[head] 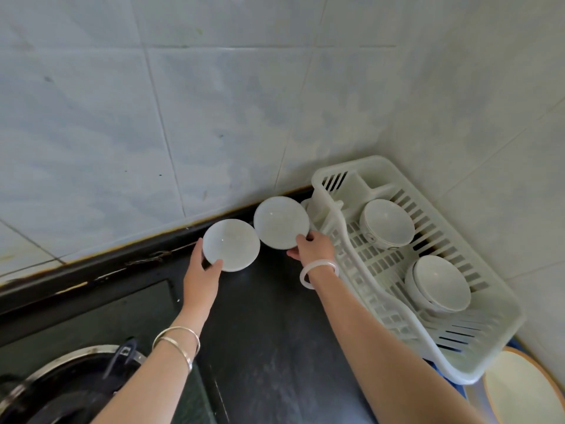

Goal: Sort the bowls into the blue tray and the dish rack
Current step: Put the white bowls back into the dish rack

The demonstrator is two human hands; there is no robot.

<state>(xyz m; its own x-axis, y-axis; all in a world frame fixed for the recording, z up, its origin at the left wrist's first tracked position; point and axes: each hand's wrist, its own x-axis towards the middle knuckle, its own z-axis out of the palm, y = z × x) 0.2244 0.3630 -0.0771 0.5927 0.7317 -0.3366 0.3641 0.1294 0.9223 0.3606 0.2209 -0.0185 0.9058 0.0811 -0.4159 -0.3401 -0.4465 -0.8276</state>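
Note:
My left hand [203,272] grips a white bowl [231,244] by its near rim, above the black counter [269,332] near the back wall. My right hand [312,247] holds a second white bowl [281,222] by its lower right rim, just left of the white plastic dish rack [360,270]. Both bowls tilt with their insides facing me and almost touch. Two more white bowls lie on their sides inside the rack, one at the back [386,223] and one nearer [437,284]. A sliver of the blue tray [440,373] shows under the rack's near corner.
A dark wok [61,390] with a metal rim sits on the stove at the lower left. A pale plate with an orange rim [519,390] lies at the lower right. Tiled walls close off the back and right.

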